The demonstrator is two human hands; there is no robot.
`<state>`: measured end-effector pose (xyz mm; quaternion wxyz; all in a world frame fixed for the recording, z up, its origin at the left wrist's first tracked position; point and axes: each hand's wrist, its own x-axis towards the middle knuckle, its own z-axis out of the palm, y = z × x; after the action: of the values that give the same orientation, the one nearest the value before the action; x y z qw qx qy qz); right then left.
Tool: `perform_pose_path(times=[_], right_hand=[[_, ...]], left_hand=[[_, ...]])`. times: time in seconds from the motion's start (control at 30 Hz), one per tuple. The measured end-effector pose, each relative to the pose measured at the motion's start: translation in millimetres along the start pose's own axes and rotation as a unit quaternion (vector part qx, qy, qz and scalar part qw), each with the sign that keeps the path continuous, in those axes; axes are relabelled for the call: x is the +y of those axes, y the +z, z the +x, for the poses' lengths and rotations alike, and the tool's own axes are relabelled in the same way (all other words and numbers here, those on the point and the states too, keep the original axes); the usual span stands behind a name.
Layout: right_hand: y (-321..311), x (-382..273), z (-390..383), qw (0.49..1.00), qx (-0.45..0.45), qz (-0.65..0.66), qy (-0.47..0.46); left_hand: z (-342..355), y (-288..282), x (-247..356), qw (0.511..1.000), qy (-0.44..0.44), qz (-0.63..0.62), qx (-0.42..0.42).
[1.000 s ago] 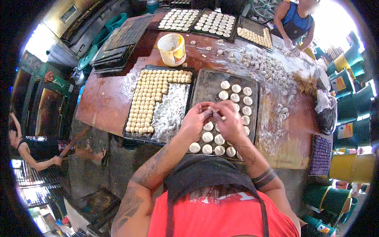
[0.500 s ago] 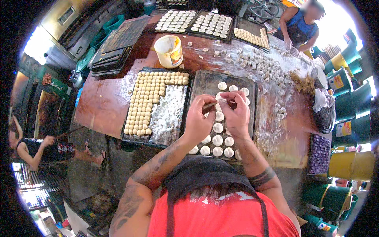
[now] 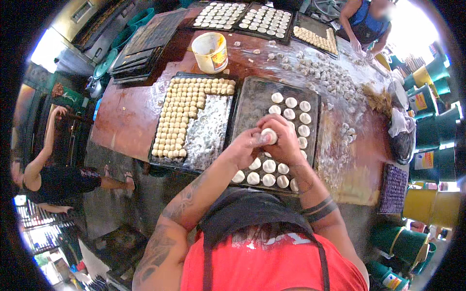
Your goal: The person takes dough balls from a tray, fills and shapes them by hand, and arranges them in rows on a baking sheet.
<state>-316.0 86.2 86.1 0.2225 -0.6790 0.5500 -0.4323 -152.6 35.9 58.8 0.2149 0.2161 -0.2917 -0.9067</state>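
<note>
A pale round piece of dough (image 3: 269,136) is pinched between my left hand (image 3: 246,148) and my right hand (image 3: 283,139); the left thumb lies across it, while fingers of my right hand wrap its far side. Beneath both hands lies a dark baking tray (image 3: 250,97) bearing rows of white dough rounds (image 3: 276,97). To its left, a second tray (image 3: 207,145) holds packed small beige dough balls (image 3: 170,126) beside a floured bare patch. A white bucket with an orange-yellow label (image 3: 209,52) stands behind the trays on the wooden table (image 3: 121,136).
Stacked black trays (image 3: 138,53), filled trays (image 3: 218,14) and floury dough scraps (image 3: 332,75) occupy the table's far part. A co-worker (image 3: 361,26) works at the back right; another person (image 3: 53,179) stands at left. Green and yellow tubs (image 3: 432,121) and a purple crate (image 3: 391,189) line the right.
My hands went forward, then back toward me, and the dough piece between them is now turned face-up. The person at left has raised an arm. The back co-worker's hands shifted slightly.
</note>
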Motion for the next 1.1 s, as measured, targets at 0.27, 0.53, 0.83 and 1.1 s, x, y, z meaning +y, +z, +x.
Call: perform_pose_path(times=[0.27,0.53,0.83,1.1], right_hand=[[95.4,49.0,-56.4,0.918,0.075,0.257,0.293],[92.4,60.3,18.2,0.927,-0.16,-0.304,0.15],[84.6,84.9,3.6,0.931,-0.238,-0.27,0.053],[-144.1,239.3,-131.0,0.759,0.16,-0.53,0.342]], left_hand=[[-18.2,-48.4,-25.7,0.954,0.059,0.095,0.279],[-35.7,-98.6,-26.4,0.885,0.177,0.335,0.27],[-46.2,-96.0,-6.4,0.917,0.061,0.286,0.272],[-60.9,-170.3,6.2,0.848,0.093,0.394,0.341]])
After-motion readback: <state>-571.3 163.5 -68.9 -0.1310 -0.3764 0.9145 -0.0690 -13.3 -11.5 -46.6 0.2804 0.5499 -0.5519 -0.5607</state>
